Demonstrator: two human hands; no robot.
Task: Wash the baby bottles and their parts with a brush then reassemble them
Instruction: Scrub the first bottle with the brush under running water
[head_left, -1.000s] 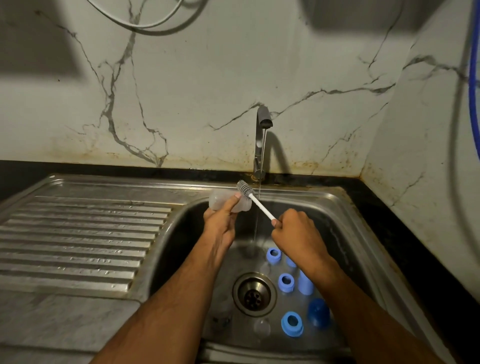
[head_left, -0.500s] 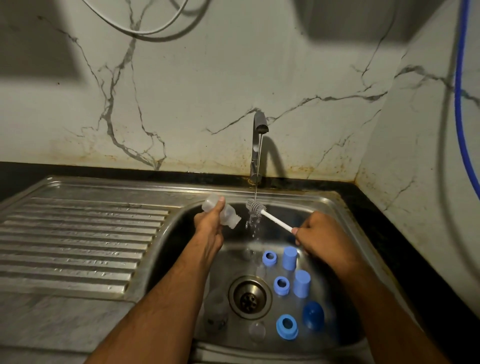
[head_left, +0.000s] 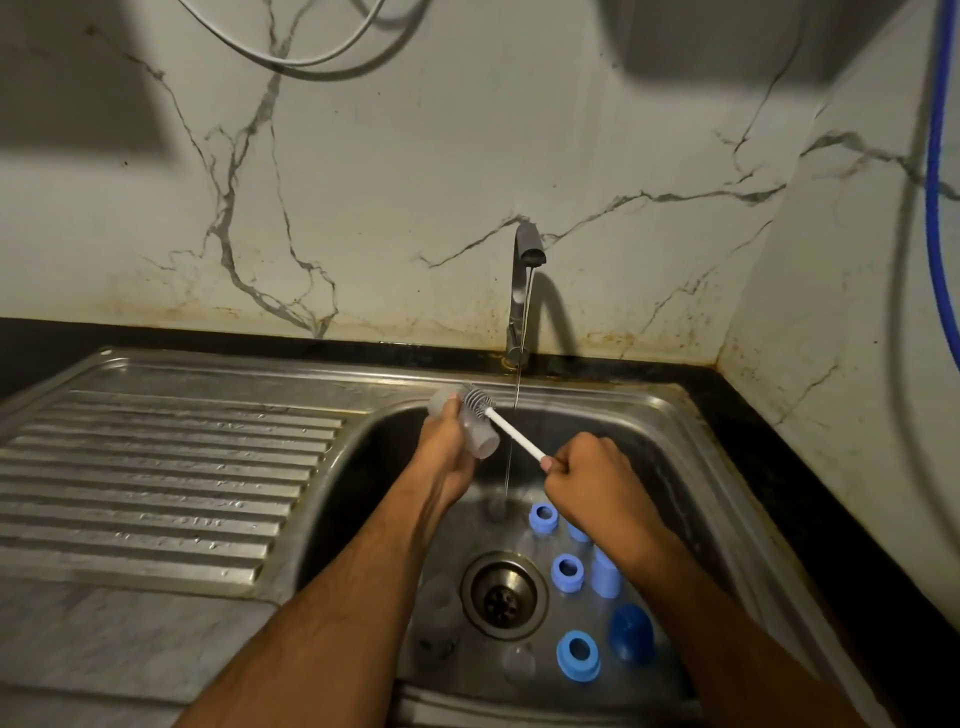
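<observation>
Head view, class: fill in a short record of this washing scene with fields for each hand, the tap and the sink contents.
left hand: left hand grips a clear bottle
right hand: right hand grips the brush by its white handle
brush head: against the bottle's outside
tap: tap running a thin stream
sink: sink holds blue rings and caps

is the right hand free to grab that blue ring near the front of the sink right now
Probably not yet. The right hand grips the brush, its head against the bottle held by the left hand. The blue ring lies uncovered on the sink floor, so the path looks open once the brush is released.
</observation>
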